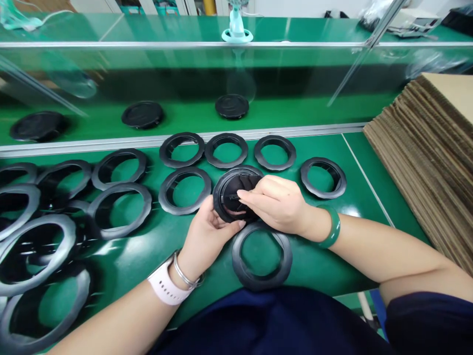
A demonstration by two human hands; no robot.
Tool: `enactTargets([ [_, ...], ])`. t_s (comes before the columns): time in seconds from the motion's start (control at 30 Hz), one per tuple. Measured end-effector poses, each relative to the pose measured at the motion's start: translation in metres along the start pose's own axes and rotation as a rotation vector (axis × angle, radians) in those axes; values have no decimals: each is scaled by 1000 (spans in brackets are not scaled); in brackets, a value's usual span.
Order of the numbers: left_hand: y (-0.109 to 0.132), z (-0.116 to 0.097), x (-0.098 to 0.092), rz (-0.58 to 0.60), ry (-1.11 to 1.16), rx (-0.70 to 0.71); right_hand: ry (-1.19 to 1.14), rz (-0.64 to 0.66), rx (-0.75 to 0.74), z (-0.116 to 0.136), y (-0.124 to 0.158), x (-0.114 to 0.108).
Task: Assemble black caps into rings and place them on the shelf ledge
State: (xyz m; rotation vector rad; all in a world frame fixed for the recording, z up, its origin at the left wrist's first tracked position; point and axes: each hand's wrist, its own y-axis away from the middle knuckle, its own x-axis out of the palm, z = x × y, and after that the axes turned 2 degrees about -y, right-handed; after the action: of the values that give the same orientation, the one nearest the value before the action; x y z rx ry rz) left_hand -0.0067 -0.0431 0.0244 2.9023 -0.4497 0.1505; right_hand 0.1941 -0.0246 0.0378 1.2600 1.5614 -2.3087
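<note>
Both hands meet over a black round plastic ring (236, 194) held up just above the green conveyor belt (325, 236). My left hand (209, 236) grips its lower left rim, and my right hand (275, 204) lies across its middle, fingers over a dark inner piece. The hands hide much of that centre. A loose black ring (261, 261) lies just below both hands, and others, such as one (185, 190) to the left, surround them. A white watch band (166, 285) circles my left wrist, a green bangle (330, 227) my right.
Several more black rings cover the belt's left side. A tall stack of corrugated cardboard sheets (424, 158) stands at the right. Beyond a metal rail (185, 139) and a transparent panel, black discs (142, 114) sit on a farther green surface.
</note>
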Motion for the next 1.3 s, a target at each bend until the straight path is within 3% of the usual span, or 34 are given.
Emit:
enactTargets([
  [0.8,2,3,-3,-62,-199,-88,-33,195,169,7,5,4],
  [1.1,1,5,-4,-90,-225,-40,51,137,8,4,8,9],
  [1.3,0,3,-4,-65,-207,-84,-13,191,133,6,6,10],
])
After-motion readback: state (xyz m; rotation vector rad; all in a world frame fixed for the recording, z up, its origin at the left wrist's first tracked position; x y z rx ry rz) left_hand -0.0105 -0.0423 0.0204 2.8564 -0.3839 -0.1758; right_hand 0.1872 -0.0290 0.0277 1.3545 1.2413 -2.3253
